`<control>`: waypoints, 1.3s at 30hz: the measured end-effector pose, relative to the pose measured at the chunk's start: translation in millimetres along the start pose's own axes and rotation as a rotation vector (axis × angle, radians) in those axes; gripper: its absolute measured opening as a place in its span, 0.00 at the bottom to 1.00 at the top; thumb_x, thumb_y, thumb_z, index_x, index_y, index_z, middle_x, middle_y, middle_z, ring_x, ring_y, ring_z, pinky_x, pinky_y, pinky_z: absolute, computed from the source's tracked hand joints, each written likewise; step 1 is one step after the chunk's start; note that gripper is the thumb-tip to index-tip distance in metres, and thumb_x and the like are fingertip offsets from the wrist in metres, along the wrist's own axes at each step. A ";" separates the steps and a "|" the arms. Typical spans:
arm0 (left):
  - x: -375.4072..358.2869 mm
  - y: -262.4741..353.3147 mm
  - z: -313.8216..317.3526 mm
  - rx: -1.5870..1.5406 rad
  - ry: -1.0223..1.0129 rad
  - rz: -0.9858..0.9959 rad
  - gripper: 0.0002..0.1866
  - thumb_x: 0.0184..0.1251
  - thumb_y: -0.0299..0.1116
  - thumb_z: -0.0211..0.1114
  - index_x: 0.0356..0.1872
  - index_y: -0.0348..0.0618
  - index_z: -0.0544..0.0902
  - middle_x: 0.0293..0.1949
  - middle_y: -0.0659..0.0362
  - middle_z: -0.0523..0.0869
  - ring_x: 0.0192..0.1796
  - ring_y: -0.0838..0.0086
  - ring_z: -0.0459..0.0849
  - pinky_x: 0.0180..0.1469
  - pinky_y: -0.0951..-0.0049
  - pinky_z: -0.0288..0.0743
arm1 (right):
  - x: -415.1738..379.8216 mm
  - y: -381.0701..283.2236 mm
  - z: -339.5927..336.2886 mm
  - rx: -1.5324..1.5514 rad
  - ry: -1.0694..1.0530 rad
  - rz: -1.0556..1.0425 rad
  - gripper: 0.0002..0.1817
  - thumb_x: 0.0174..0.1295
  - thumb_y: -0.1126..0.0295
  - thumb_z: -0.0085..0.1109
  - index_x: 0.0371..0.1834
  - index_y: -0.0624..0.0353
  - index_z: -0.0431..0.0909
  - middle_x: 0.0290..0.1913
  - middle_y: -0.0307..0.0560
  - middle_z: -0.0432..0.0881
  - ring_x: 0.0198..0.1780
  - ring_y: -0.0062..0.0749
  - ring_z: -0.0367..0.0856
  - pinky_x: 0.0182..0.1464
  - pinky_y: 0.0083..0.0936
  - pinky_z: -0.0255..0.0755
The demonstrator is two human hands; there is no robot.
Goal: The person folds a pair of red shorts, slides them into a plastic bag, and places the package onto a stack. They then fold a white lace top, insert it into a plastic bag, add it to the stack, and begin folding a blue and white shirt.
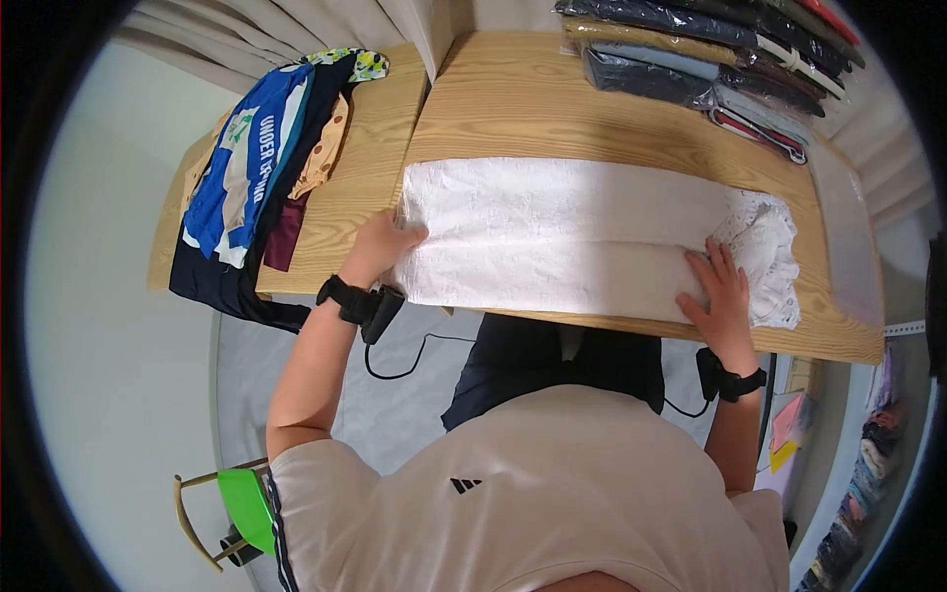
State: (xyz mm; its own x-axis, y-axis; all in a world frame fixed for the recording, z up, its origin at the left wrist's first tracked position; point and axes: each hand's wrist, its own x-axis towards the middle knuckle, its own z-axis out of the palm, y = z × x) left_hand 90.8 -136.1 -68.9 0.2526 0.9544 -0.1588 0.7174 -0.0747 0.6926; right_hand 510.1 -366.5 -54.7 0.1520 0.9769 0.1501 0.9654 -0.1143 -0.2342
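Note:
A long white folded garment (572, 237) lies across the wooden table, with an openwork, lace-like trim (774, 261) bunched at its right end. At the garment's left edge, my left hand (380, 245) grips the cloth, thumb on top and the other fingers mostly hidden. My right hand (722, 296) rests on the cloth near the trim, fingers spread and nothing held. A crease runs lengthwise along the middle of the garment. Both wrists wear black straps with small devices.
Wooden table (493, 99) has a seam at the left. A pile of clothes (261, 163) hangs over its left side. Plastic-wrapped folded garments (691, 59) are stacked at the back right. A clear plastic sheet (846, 242) lies at the right edge. Below left stands a green chair (247, 508).

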 end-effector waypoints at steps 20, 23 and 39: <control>-64.2 77.8 -30.2 -1.158 -0.311 -0.081 0.18 0.66 0.31 0.55 0.54 0.33 0.72 0.49 0.52 0.81 0.48 0.68 0.82 0.51 0.70 0.76 | 20.5 -135.4 30.0 0.170 0.115 -0.315 0.31 0.58 0.52 0.56 0.63 0.52 0.66 0.68 0.54 0.60 0.70 0.50 0.54 0.65 0.55 0.48; -79.0 98.7 -33.6 -1.171 -0.235 -0.034 0.20 0.64 0.32 0.55 0.56 0.34 0.71 0.48 0.52 0.81 0.47 0.67 0.82 0.49 0.69 0.76 | 13.3 -147.1 39.0 0.236 0.047 -0.379 0.32 0.58 0.52 0.56 0.64 0.53 0.64 0.69 0.56 0.57 0.71 0.51 0.52 0.65 0.57 0.48; -35.6 229.6 96.6 -0.644 -0.333 0.272 0.29 0.62 0.32 0.60 0.63 0.34 0.64 0.35 0.61 0.79 0.33 0.81 0.76 0.33 0.81 0.71 | 5.1 -49.0 15.6 -0.005 0.082 -0.217 0.29 0.61 0.51 0.51 0.66 0.43 0.65 0.71 0.48 0.57 0.72 0.49 0.50 0.65 0.60 0.47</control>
State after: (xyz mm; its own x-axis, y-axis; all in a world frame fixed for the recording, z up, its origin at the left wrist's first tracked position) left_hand 309.2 -215.1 27.8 0.6212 0.7816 -0.0571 0.1091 -0.0141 0.9939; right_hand 460.3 -353.0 -57.4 -0.0422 0.9608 0.2741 0.9784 0.0953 -0.1833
